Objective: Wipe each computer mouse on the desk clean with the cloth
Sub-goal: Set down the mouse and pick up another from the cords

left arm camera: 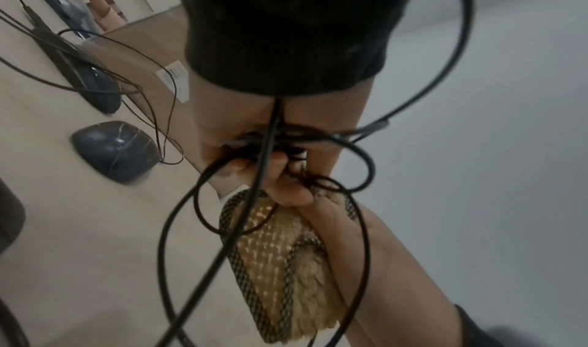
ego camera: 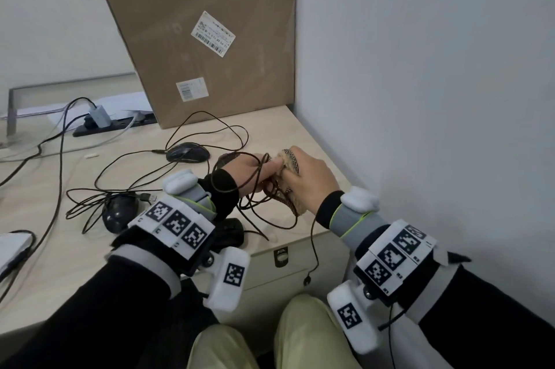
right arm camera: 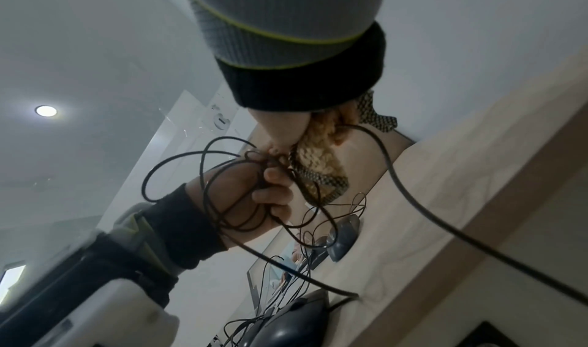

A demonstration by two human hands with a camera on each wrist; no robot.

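My left hand [ego camera: 255, 171] is raised over the desk [ego camera: 300, 134], its fingers curled round a dark mouse [ego camera: 223, 159] that is mostly hidden, with loops of black cable [ego camera: 258, 212] draped over the wrist. Against it, my right hand [ego camera: 309, 179] grips a tan fuzzy cloth [ego camera: 289, 158] with a checkered border. The left wrist view shows the cloth [left arm camera: 280, 252] bunched in the right hand [left arm camera: 381, 252]. Three more dark mice lie on the desk: one far [ego camera: 187, 152], one left [ego camera: 118, 214], one under my left wrist [ego camera: 229, 232].
A tall cardboard box [ego camera: 210, 38] leans at the back. A white wall [ego camera: 420, 98] stands close on the right. A black power strip [ego camera: 111, 123] with plugs sits back left. Tangled cables [ego camera: 90, 206] cross the desk, and one plug [ego camera: 307, 280] hangs over the front edge.
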